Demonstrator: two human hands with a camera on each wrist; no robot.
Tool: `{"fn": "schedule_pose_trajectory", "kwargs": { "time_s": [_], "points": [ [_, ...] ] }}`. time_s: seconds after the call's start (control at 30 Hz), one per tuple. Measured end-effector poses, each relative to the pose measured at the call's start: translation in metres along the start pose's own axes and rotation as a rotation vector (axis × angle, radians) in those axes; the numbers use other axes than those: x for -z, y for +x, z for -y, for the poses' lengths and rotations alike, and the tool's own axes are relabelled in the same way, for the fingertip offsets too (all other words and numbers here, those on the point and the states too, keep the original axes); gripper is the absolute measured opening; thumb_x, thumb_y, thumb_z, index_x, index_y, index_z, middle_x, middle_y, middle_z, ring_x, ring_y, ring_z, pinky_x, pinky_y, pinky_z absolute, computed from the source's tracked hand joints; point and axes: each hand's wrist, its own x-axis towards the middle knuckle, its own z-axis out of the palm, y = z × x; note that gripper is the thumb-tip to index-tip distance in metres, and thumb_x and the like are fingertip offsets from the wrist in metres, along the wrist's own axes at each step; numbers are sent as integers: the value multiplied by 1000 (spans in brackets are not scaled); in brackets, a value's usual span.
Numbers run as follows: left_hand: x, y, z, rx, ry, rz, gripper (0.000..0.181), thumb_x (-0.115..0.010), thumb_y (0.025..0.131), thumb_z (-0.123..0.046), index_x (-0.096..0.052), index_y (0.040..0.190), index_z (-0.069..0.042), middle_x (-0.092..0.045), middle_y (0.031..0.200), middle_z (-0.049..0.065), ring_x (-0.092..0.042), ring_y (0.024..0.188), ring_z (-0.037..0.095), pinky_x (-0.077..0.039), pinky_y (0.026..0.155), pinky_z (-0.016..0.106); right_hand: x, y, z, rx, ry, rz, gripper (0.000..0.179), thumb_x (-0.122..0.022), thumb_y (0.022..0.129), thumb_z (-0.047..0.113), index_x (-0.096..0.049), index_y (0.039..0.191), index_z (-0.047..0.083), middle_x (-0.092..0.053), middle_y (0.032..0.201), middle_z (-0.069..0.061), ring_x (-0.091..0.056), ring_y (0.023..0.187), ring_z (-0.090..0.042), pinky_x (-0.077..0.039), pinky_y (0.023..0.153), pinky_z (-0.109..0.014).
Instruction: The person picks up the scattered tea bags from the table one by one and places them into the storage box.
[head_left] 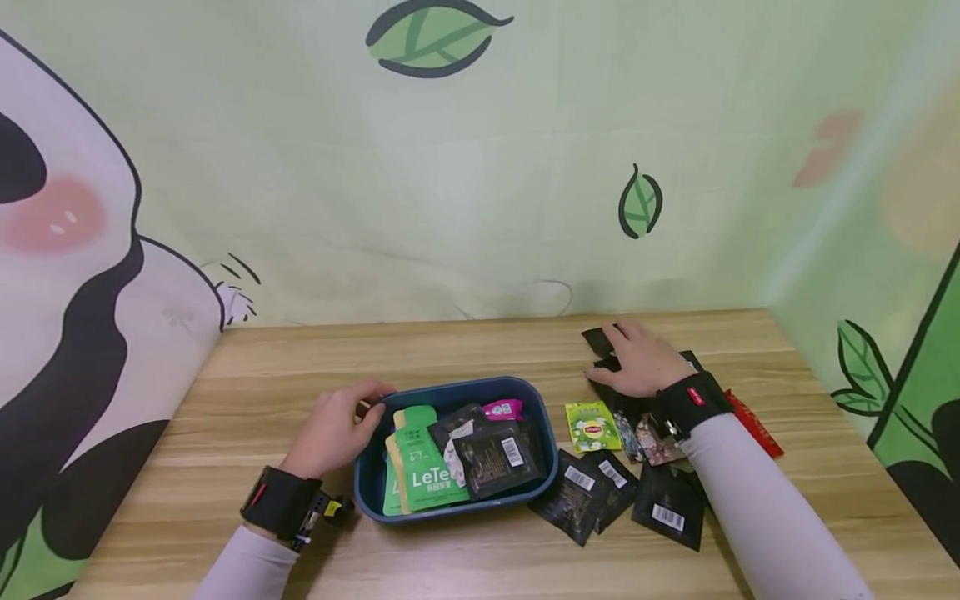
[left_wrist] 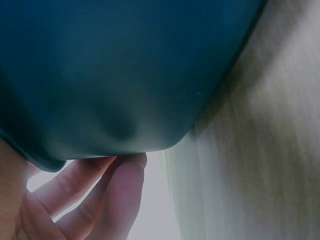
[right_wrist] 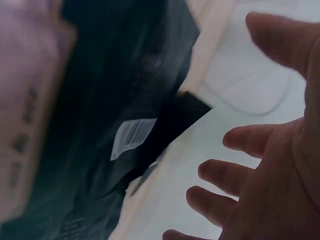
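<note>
A blue plastic bin (head_left: 457,388) holds green LeTea packets (head_left: 424,458), black sachets (head_left: 498,460) and a pink sachet (head_left: 502,409). My left hand (head_left: 333,425) grips the bin's far left corner. In the left wrist view its fingers (left_wrist: 125,195) lie against the outer wall (left_wrist: 115,100) below the rim. To the right, my right hand (head_left: 647,362) spreads over a pile of black sachets (head_left: 598,342), partly hiding them. The right wrist view shows its fingers (right_wrist: 225,175) apart with nothing between them, beside a black sachet with a barcode label (right_wrist: 132,137).
Beside the bin lies a yellow-green Lipton tea bag (head_left: 592,426). More black sachets (head_left: 573,497) are scattered along the bin's right side, and a red packet (head_left: 753,425) lies past the right wrist. Behind the wooden table (head_left: 300,354) hangs a printed backdrop (head_left: 480,208).
</note>
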Motion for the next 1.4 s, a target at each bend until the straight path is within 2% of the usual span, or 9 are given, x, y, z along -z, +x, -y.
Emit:
{"fn": "schedule_pose_trajectory", "kwargs": {
  "time_s": [0.2, 0.33, 0.47, 0.6, 0.8, 0.97, 1.1, 1.23, 1.4],
  "points": [
    [-2, 1, 1, 1, -2, 0, 24, -60, 96, -19, -70, 117, -20, -68, 97, -2, -62, 81, 12, -50, 63, 28, -12, 23, -10, -52, 1, 69, 81, -50, 96, 49, -31, 154, -5, -30, 156, -30, -36, 139, -46, -33, 109, -55],
    [-2, 1, 0, -4, 0, 8, 24, -60, 96, -20, -70, 117, -19, -68, 97, -2, -61, 81, 11, -50, 62, 28, -21, 29, -11, -62, -60, 73, 72, -50, 98, 42, -39, 150, -6, -36, 153, -30, -41, 136, -45, -36, 107, -54],
    [-2, 1, -2, 1, -5, 17, 24, -59, 96, -20, -70, 118, -19, -68, 98, -2, -60, 81, 12, -49, 61, 28, -26, 31, -12, -52, -118, -1, 58, -57, 95, 31, -54, 140, -5, -52, 140, -28, -53, 125, -42, -42, 101, -53],
    [-1, 2, -3, 8, -6, 17, 25, -59, 97, -20, -69, 119, -19, -68, 98, -1, -60, 81, 12, -49, 62, 29, -27, 33, -12, -31, -135, -104, 39, -66, 89, 22, -68, 120, -2, -69, 112, -21, -65, 94, -33, -51, 84, -48],
    [-2, 2, -2, 10, -5, 18, 25, -59, 96, -20, -70, 119, -20, -68, 99, -1, -60, 81, 12, -50, 62, 28, -24, 34, -12, -2, -171, -190, 15, -63, 86, 9, -75, 94, 3, -71, 84, -12, -63, 71, -26, -51, 67, -46],
    [-2, 2, 0, 6, -2, 15, 25, -59, 96, -20, -70, 119, -20, -68, 99, -1, -60, 81, 13, -50, 63, 28, -13, 26, 3, 24, -159, -256, 16, -60, 92, 9, -75, 93, 5, -70, 81, -10, -61, 66, -22, -50, 62, -43],
    [-2, 1, 1, 5, -1, 6, 24, -60, 96, -20, -70, 118, -20, -68, 98, -2, -60, 82, 13, -49, 63, 29, 4, 13, 30, 125, -134, -340, 16, -59, 93, 9, -73, 103, 9, -70, 83, -8, -60, 66, -19, -50, 60, -40],
    [-1, 1, 0, 0, -2, 4, 24, -59, 96, -20, -70, 118, -20, -68, 98, -1, -61, 82, 13, -50, 64, 29, 16, -2, 64, 285, -80, -408, 25, -59, 95, 10, -70, 117, 12, -73, 88, -5, -59, 63, -13, -49, 57, -33],
    [0, 1, 0, -3, -2, 2, 24, -59, 96, -19, -70, 118, -19, -68, 98, -1, -61, 82, 13, -50, 64, 29, 17, -19, 101, 504, -27, -445, 34, -56, 97, 11, -66, 130, 15, -73, 111, -2, -69, 85, -12, -55, 71, -29]
  ]
}}
